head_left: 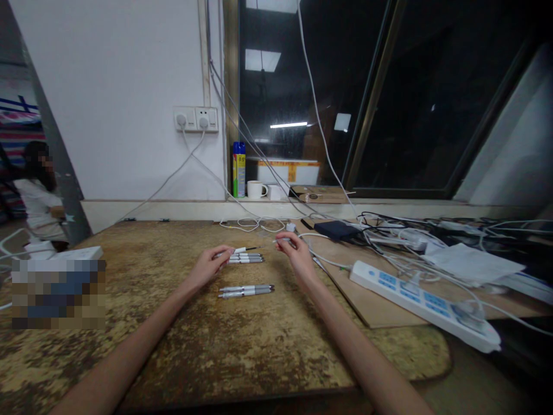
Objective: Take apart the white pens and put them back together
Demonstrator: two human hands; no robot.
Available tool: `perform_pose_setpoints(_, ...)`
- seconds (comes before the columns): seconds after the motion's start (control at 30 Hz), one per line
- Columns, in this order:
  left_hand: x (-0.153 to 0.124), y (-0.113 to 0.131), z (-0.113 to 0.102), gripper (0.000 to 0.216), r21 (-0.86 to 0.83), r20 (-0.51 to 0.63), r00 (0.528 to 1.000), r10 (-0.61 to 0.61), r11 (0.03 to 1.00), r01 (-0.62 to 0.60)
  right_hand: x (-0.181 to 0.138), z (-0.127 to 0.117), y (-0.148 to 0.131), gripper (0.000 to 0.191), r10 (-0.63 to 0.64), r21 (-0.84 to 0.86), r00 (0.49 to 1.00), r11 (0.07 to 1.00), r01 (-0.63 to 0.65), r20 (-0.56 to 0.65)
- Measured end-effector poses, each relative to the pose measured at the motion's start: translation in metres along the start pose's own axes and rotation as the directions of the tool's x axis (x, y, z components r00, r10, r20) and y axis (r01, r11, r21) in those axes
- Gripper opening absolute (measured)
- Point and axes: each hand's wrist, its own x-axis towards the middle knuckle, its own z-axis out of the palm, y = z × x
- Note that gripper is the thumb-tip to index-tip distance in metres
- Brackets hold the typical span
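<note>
In the head view, my left hand is closed on a pen barrel, white at its front, with a thin dark refill tip sticking out to the right. Across a small gap, my right hand pinches a small, light-coloured piece, mostly hidden by the fingers and too small to name. Several grey and white pens lie side by side just below the barrel, partly behind my left hand. Nearer to me, a second small group of pens rests on the worn wooden table.
A white power strip and tangled cables lie on a board at the right. Along the window sill stand a spray can, a mug and a flat cardboard box. Another person sits at far left.
</note>
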Motion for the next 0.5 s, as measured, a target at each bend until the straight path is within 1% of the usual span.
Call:
perform_pose_setpoints(0.07,-0.001,0.002,0.000,0.047,0.004,-0.005,1.000,0.013,1.000,-0.013,0.003,-0.002,0.005,0.022,0.004,-0.038,0.999,0.999,-0.006,-0.046)
perform_pose_setpoints(0.13,-0.001,0.005,0.001,0.045,0.006,-0.008,1.000,0.021,1.000,-0.021,0.004,-0.002,0.012,0.023,0.018,-0.106,0.999,0.994,-0.023,-0.042)
perform_pose_setpoints(0.17,-0.002,0.007,0.001,0.045,0.008,-0.008,1.000,0.022,1.000,-0.021,0.004,-0.001,0.015,0.025,0.031,-0.135,0.999,0.990,-0.033,-0.014)
perform_pose_setpoints(0.23,-0.002,0.011,0.003,0.045,0.015,-0.009,1.000,0.017,1.000,-0.017,0.002,0.003,0.019,0.031,0.073,-0.151,0.994,0.987,-0.059,0.085)
perform_pose_setpoints(0.37,-0.003,0.017,0.006,0.047,0.032,0.000,1.000,0.016,0.999,-0.016,-0.005,0.010,0.016,0.042,0.151,-0.129,0.957,0.984,-0.122,0.248)
perform_pose_setpoints(0.43,-0.004,0.019,0.006,0.047,0.035,0.014,1.000,0.017,0.999,-0.017,-0.007,0.010,0.011,0.043,0.160,-0.088,0.938,0.986,-0.139,0.307)
perform_pose_setpoints(0.5,-0.005,0.021,0.005,0.047,0.031,0.025,1.000,0.015,0.999,-0.016,-0.007,0.009,0.005,0.043,0.147,-0.055,0.932,0.989,-0.136,0.332)
